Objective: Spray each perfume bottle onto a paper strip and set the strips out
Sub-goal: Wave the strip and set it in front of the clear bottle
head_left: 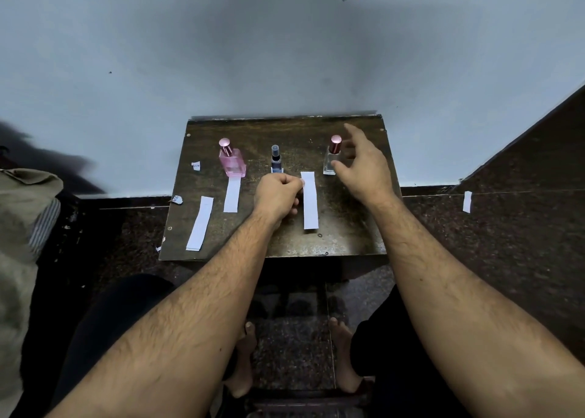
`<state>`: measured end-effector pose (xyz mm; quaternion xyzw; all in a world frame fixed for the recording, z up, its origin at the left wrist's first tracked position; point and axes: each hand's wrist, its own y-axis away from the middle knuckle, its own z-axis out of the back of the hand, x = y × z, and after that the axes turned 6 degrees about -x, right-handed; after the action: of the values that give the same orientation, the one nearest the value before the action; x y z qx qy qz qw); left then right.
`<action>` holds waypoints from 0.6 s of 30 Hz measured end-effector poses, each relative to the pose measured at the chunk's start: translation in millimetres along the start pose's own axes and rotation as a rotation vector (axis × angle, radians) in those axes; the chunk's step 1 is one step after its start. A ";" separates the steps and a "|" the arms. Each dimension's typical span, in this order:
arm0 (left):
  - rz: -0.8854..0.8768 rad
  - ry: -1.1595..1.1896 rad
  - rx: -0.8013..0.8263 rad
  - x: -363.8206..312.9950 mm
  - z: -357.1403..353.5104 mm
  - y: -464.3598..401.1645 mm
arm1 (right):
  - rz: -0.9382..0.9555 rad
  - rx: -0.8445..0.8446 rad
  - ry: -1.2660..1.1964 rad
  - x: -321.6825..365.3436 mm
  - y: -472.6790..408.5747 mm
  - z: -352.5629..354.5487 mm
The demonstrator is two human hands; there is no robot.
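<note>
Three perfume bottles stand in a row at the back of a small dark table [348, 228]: a pink bottle [232, 159], a dark blue bottle [276, 161] and a clear bottle with a dark red cap [331, 158]. My left hand [278, 196] pinches the upper left edge of a white paper strip [310, 201] lying in front of the gap between the blue and clear bottles. My right hand [364, 167] hovers with spread fingers just right of the clear bottle, thumb close to its glass. One strip [232, 194] lies before the pink bottle. A small stack of strips [200, 223] lies at the left.
Small torn paper scraps [196, 166] lie at the table's left edge. Another strip [467, 201] lies on the dark stone ledge to the right. A pale wall rises right behind the table. A greenish bag [22, 228] sits at the left. My bare feet are under the table.
</note>
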<state>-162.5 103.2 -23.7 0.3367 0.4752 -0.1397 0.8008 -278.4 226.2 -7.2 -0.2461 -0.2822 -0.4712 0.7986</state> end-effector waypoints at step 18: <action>-0.062 -0.329 -0.125 -7.9 -30.7 -11.5 | -0.062 0.094 -0.187 -17.0 -23.3 -6.2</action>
<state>-193.3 114.5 -31.5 0.2441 0.3557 -0.1877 0.8824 -304.6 222.4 -20.4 -0.2425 -0.3848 -0.4567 0.7645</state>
